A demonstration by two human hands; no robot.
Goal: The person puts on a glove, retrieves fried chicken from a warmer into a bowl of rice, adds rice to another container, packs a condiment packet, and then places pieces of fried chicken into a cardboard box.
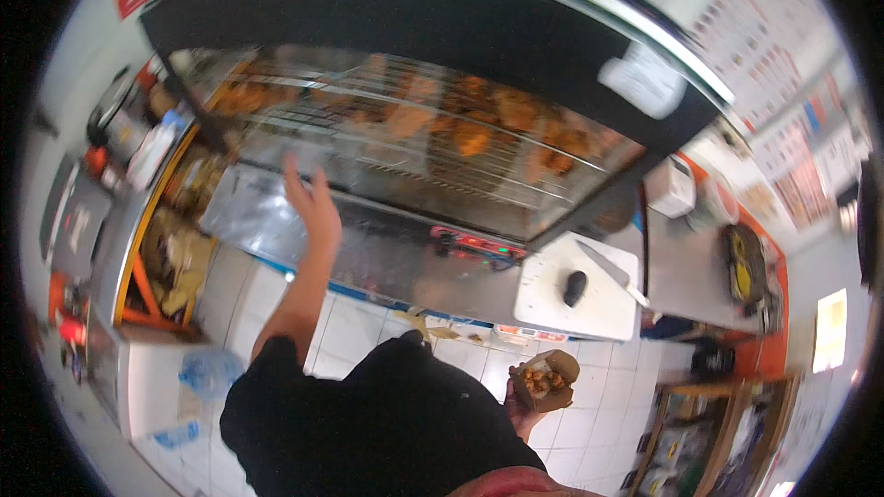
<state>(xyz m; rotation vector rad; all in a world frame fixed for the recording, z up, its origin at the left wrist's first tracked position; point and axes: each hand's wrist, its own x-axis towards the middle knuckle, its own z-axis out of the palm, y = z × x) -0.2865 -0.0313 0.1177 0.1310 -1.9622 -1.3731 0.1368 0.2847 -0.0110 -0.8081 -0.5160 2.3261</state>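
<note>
My left hand (pixel 318 210) is stretched out over the metal counter, fingers apart with nothing in them, close to the lower left front of a heated food display cabinet (pixel 387 7). Inside the cabinet, fried chicken pieces (pixel 476 134) rest on a wire rack (pixel 324 117). Low at my side, my right hand (pixel 518 407) holds an open cardboard food box (pixel 563 366) from beneath. Small browned food pieces (pixel 542 381) lie in it on white paper. Between my left hand and the cabinet's left end is a shiny metal tray or sheet (pixel 252 210).
On the counter's right, a white cutting board (pixel 539 290) bears a knife (pixel 608 269) and a small black object (pixel 575 288). A cabinet control panel (pixel 476 240) shows lights. An orange-framed shelf (pixel 141 276) stands left; a large water bottle (pixel 210 373) is on the tiled floor.
</note>
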